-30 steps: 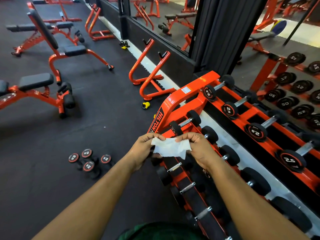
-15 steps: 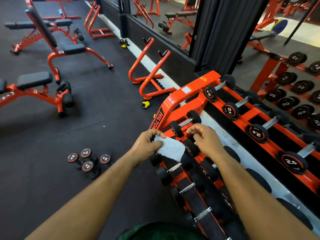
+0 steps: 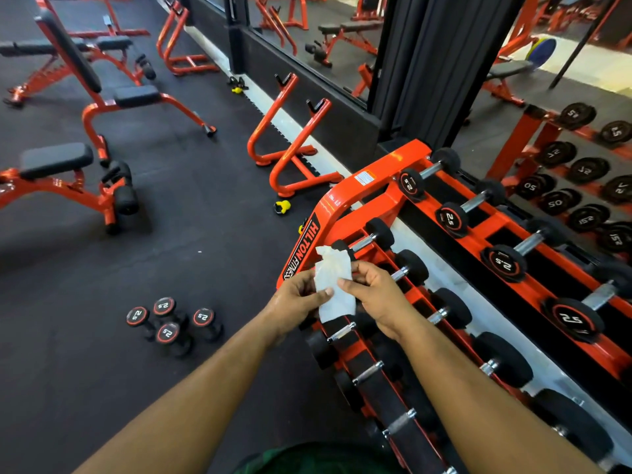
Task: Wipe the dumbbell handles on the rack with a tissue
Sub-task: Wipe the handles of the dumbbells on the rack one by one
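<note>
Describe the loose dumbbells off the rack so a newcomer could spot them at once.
Start at the orange dumbbell rack on the right, then look left across the black floor. The loose dumbbells stand clustered there on end, red-ringed 2.5 caps facing up, unlike the racked ones lying sideways on rails.

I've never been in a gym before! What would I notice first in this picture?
Right in the middle, two hands, the left hand and right hand, pinch a crumpled white tissue between them. Just behind stands a bright orange rack with black dumbbells lying in rows along its shelves. On the dark floor to the left sits a little cluster of loose dumbbells marked 2.5.
</note>
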A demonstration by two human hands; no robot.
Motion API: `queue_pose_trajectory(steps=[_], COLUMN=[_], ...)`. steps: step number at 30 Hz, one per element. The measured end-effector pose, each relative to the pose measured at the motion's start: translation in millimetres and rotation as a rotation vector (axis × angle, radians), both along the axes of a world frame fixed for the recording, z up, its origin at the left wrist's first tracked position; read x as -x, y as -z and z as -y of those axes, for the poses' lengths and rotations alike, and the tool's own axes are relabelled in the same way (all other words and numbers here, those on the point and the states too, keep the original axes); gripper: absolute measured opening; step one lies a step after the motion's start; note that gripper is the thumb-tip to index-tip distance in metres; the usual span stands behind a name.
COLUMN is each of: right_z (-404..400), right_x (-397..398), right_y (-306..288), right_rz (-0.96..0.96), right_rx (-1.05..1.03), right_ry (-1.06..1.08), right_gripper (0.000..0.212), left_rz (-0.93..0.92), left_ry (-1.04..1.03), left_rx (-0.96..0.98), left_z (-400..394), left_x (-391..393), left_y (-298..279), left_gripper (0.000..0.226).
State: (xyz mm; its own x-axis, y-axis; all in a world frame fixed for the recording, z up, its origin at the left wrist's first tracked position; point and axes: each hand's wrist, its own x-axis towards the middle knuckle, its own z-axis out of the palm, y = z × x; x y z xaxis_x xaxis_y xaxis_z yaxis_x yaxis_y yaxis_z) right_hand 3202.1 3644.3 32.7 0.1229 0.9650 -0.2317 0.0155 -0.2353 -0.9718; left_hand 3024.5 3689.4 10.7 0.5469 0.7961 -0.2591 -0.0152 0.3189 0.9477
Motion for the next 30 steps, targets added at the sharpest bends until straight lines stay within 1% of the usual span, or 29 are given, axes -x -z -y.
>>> queue_pose_trajectory(steps=[2, 4, 7, 10, 11, 13, 14, 15, 17, 19, 20, 23, 24, 27, 30], right_z=[3, 4, 5, 3, 3, 3, 1, 2, 3, 6, 9, 17, 20, 28, 30], right_x=[0, -2, -8, -21, -26, -37, -42, -49, -59, -77, -87, -107, -111, -122, -132], right_y=[5, 10, 17, 29, 34, 46, 53, 63, 85, 114, 132, 178, 195, 255, 330], right_rz=[-0.084, -0.122, -0.078, 0.008, 0.003, -0.078, -0.116, -0.141, -0.089, -0.066, -0.090, -0.177, -0.211, -0.287, -0.240], right_rx=[0.030, 0.027, 0.021, 0.052, 0.064, 0.124, 0.164, 0.211, 0.269, 0.306, 0.313, 0.327, 0.339, 0.422, 0.455], right_ry=[0.023, 0.050, 0.049, 0.073, 0.099, 0.154, 0.163, 0.156, 0.079, 0.016, 0.018, 0.108, 0.145, 0.211, 0.237], right_gripper=[0.021, 0.020, 0.021, 0.027, 0.031, 0.029, 0.024, 0.019, 0.019, 0.020, 0.019, 0.009, 0.009, 0.016, 0.028], left_rz=[0.027, 0.029, -0.002, 0.013, 0.017, -0.034, -0.077, -0.131, -0.211, -0.250, -0.263, -0.330, -0.355, -0.414, -0.460], left_ry=[-0.079, -0.109, -0.077, -0.047, -0.039, -0.028, -0.022, -0.013, 0.012, 0.023, 0.005, -0.077, -0.100, -0.127, -0.121], left_rx=[0.017, 0.029, 0.068, 0.214, 0.232, 0.175, 0.111, 0.061, -0.001, -0.014, -0.010, 0.026, 0.036, 0.075, 0.125], left_z=[-1, -5, -6, -10, -9, -6, -5, -4, -3, -2, 1, 8, 11, 17, 20], left_x=[-4, -7, -11, -22, -26, -36, -41, -49, -57, -77, -88, -115, -122, -141, -158], left_y=[5, 8, 10, 23, 28, 44, 51, 61, 70, 93, 109, 159, 178, 245, 324], left_gripper=[0.025, 0.020, 0.027, 0.026, 0.023, 0.008, 0.010, 0.021, 0.032, 0.034, 0.036, 0.044, 0.044, 0.041, 0.039])
